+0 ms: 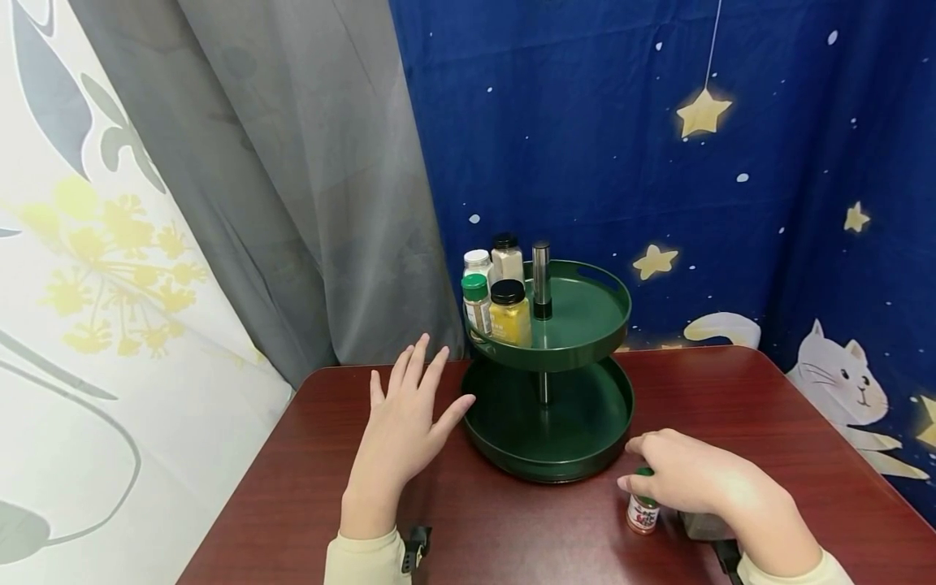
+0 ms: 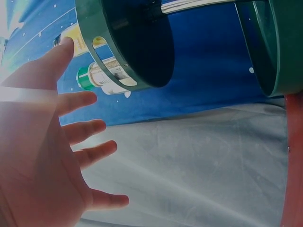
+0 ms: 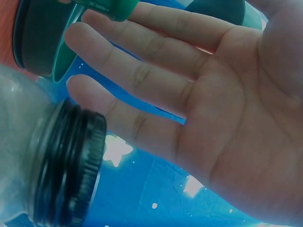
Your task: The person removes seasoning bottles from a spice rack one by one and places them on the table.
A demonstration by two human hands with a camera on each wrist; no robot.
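Observation:
My left hand [image 1: 398, 426] is spread wide beside a green two-tier turntable rack [image 1: 548, 467], palm towards it and holding nothing. In the left wrist view its fingers [image 2: 90, 158] are straight, below the rack's upper tray [image 2: 137, 42]. My right hand [image 1: 695, 471] reaches over a small spice bottle [image 1: 643, 516] with a green cap, upright on the table. Its thumb and forefinger lie about the cap [image 3: 116, 7]; the other fingers [image 3: 137, 75] are fairly straight. Below the right wrist stands a clear jar [image 1: 705, 526], its black lid [image 3: 71, 165] large in the right wrist view.
On the upper tray's left side stand a white-capped bottle [image 1: 478, 262], a green-capped bottle [image 1: 477, 302], a black-lidded yellow jar [image 1: 510, 317] and a pale black-lidded jar [image 1: 507, 258]. A metal post [image 1: 541, 280] rises through the rack. Curtains [image 1: 556, 122] border the dark red table [image 1: 292, 487].

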